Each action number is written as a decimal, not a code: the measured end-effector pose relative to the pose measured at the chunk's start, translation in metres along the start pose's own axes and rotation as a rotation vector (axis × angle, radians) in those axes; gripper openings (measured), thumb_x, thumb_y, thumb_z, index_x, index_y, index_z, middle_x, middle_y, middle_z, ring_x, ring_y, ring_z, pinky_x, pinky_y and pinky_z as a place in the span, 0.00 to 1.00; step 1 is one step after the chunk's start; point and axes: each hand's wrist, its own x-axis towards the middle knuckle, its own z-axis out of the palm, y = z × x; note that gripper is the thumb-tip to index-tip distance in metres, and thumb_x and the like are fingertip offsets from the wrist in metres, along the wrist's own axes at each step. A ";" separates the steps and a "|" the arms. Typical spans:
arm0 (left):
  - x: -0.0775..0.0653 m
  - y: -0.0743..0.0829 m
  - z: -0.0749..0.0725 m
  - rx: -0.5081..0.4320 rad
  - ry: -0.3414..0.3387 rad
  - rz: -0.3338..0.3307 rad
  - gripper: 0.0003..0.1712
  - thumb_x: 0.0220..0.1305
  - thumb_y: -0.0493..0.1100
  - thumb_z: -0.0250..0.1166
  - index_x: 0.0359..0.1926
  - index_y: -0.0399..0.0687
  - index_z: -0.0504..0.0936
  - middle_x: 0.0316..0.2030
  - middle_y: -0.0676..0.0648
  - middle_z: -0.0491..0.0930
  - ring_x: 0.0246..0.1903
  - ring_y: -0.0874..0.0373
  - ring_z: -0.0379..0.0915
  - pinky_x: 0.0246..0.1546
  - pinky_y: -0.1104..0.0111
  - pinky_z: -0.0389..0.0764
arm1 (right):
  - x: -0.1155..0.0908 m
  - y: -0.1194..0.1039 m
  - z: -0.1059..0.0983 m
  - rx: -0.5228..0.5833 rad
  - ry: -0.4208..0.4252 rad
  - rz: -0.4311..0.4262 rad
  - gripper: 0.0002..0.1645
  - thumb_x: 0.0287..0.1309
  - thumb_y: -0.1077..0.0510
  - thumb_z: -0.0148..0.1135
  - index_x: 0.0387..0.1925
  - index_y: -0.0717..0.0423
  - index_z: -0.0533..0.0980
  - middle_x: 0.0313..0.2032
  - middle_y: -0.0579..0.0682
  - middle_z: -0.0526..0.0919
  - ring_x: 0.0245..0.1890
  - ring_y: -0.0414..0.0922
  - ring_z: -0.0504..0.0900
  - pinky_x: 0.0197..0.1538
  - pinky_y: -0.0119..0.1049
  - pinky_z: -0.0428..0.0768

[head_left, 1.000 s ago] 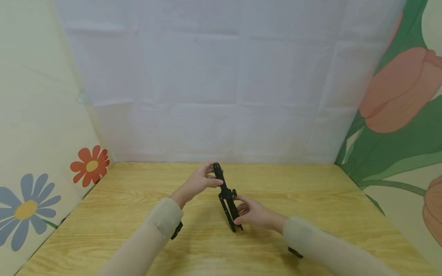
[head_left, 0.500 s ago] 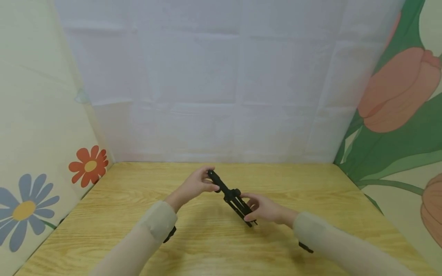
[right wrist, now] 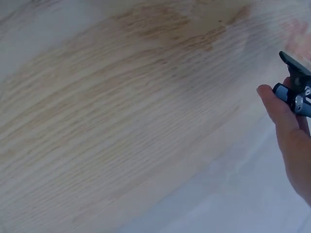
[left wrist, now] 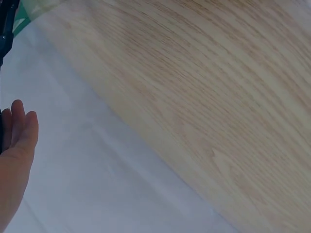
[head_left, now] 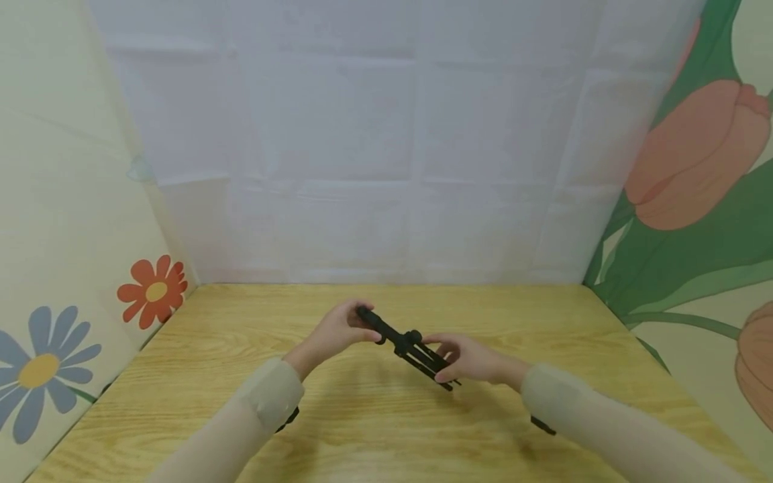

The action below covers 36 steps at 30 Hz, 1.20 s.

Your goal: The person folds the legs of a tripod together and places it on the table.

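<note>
A small black tripod (head_left: 392, 337), its legs folded together, is held slantwise over the wooden table. My left hand (head_left: 338, 332) grips its upper end between thumb and fingers. At the lower right, my right hand (head_left: 474, 359) pinches the leg end, whose tips stick out past the thumb. A round knob (head_left: 413, 337) sits at the middle joint, between the two hands. In the left wrist view, only a dark strip of the tripod (left wrist: 6, 34) shows at the left edge. The right wrist view catches the leg ends (right wrist: 299, 97) beside my right thumb; the rest is cut off.
The wood-grain table (head_left: 374, 436) runs back to a creased white sheet (head_left: 386, 168). Flower-patterned panels stand at both sides, the left one (head_left: 72, 201) with daisies and the right one (head_left: 682, 268) with tulips. Dark straps sit under both sleeve cuffs.
The tripod has swung from steep to a flatter slant, its leg end moving right and slightly up. My right hand went right with it; my left hand shifted slightly left and down.
</note>
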 end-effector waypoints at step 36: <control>-0.011 -0.019 0.002 0.210 -0.084 0.057 0.15 0.63 0.43 0.68 0.49 0.43 0.82 0.49 0.45 0.81 0.47 0.50 0.76 0.44 0.54 0.78 | -0.005 0.004 -0.029 -0.237 0.061 -0.047 0.32 0.53 0.64 0.71 0.60 0.66 0.73 0.59 0.61 0.76 0.60 0.61 0.71 0.61 0.57 0.68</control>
